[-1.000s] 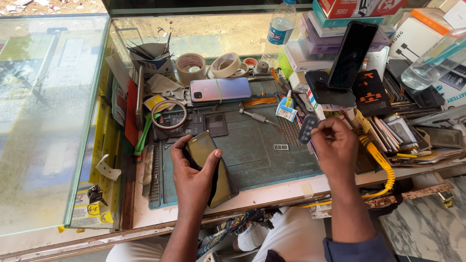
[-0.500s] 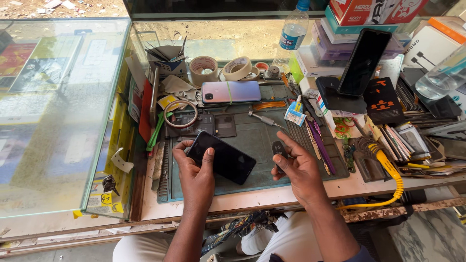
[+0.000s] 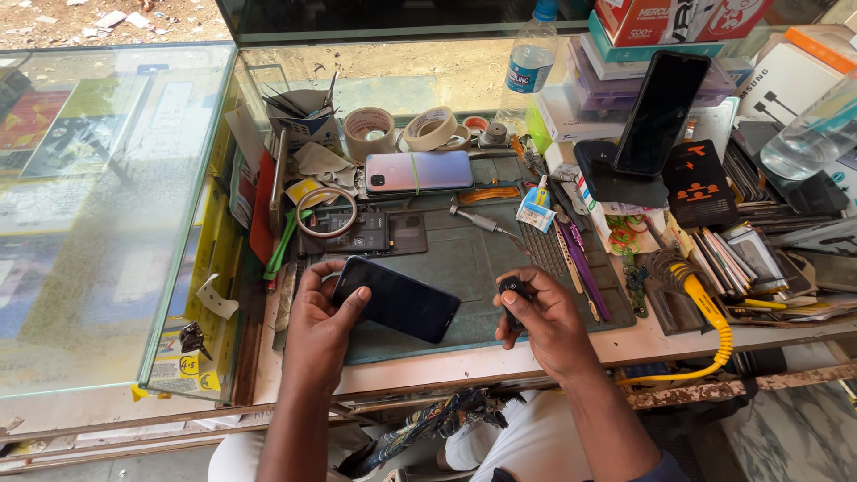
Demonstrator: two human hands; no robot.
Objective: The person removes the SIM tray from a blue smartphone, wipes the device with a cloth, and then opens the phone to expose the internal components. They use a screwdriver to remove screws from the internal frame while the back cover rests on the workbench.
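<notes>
1. Two hands work over the green mat (image 3: 473, 268) on the bench (image 3: 464, 361); every place below is told from that mat.
2. Left hand (image 3: 323, 314) sits at the mat's near-left corner, thumb and fingers closed around the left end of a dark phone (image 3: 399, 299).
3. Phone lies screen-up, low over the mat's near edge; its long axis slants from far-left to near-right, the free end toward the right hand (image 3: 543, 314).
4. Right hand hovers near the mat's near-right part, just beside that free end, fingers curled and pinching a small black tool (image 3: 512, 288).
5. A second phone (image 3: 418, 171), pale purple, rests at the mat's far edge, well apart from both hands.
</notes>
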